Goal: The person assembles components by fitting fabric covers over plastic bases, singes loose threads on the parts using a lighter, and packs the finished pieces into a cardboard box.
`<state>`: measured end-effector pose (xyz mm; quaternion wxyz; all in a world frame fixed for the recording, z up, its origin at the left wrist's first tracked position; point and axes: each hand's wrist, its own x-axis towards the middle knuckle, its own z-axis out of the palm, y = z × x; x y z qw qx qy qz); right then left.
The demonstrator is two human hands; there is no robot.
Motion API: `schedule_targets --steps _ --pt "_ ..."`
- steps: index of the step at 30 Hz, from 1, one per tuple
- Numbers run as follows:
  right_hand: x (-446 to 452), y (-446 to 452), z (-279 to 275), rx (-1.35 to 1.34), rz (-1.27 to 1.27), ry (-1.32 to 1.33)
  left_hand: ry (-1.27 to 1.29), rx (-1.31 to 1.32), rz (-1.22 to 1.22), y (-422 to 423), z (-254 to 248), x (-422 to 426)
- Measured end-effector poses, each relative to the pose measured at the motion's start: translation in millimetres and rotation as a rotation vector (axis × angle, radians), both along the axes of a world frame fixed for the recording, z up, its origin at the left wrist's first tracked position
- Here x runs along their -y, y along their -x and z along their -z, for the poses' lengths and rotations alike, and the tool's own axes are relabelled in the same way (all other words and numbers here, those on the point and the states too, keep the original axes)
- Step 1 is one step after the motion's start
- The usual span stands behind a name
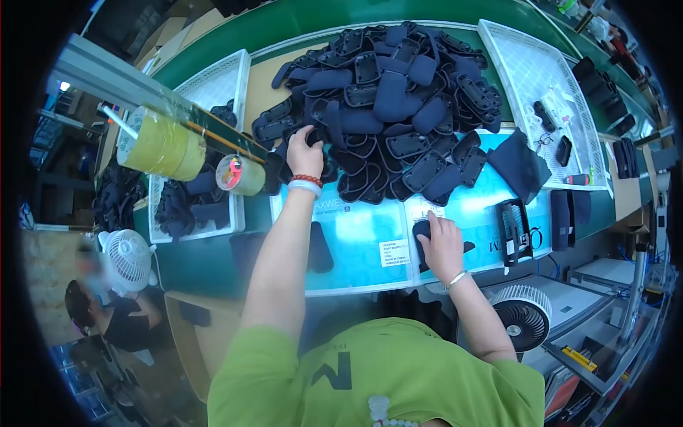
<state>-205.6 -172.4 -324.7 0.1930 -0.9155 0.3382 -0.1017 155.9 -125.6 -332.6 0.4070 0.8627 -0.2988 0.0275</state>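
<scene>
A large heap of dark padded pieces point(391, 92) lies on the bench, some showing black frames with small holes. My left hand point(304, 153) is at the heap's left edge, its fingers curled on a dark piece there. Lower down, my right hand point(441, 245) rests over a dark piece point(421, 245) on the light blue board point(363, 242), with its fingers bent; whether it grips the piece is unclear. A flat dark pad point(320, 249) lies on the board between my forearms.
White trays stand at left point(153, 206) and right point(498, 57). A yellow tape roll point(167, 146) and small cup point(245, 176) sit on the left. A black holder point(514, 231) is right of my right hand. Fans point(129, 260) and a seated person point(121, 317) are beyond the bench.
</scene>
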Motion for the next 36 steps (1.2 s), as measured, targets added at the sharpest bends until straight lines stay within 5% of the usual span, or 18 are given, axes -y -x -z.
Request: schedule_targets --steps 4,7,9,13,17,27,31,36 --pt "-25 12 -6 -0.078 0.021 0.073 0.665 -1.210 0.018 25 -40 -45" --pt "-30 17 6 -0.075 0.033 -0.007 0.972 -1.555 0.068 76 -72 -80" --pt "-26 12 3 0.000 0.038 -0.042 1.224 -1.835 0.376 85 -58 -103" --pt "-47 -40 -97 0.466 -0.034 -0.455 1.100 -1.764 0.498 104 -68 -125" --pt "-81 -84 -136 0.513 -0.279 -0.293 0.962 -1.423 0.217 121 -91 -133" --pt "-119 -129 -106 0.470 -0.412 -0.261 0.918 -1.175 0.130 132 -106 -155" --pt "-110 -125 -97 0.318 -0.496 -0.051 0.776 -1.161 0.205 138 -88 -162" --pt "-88 -91 -48 -0.063 -0.440 -0.540 0.442 -1.119 0.397 152 -53 -184"
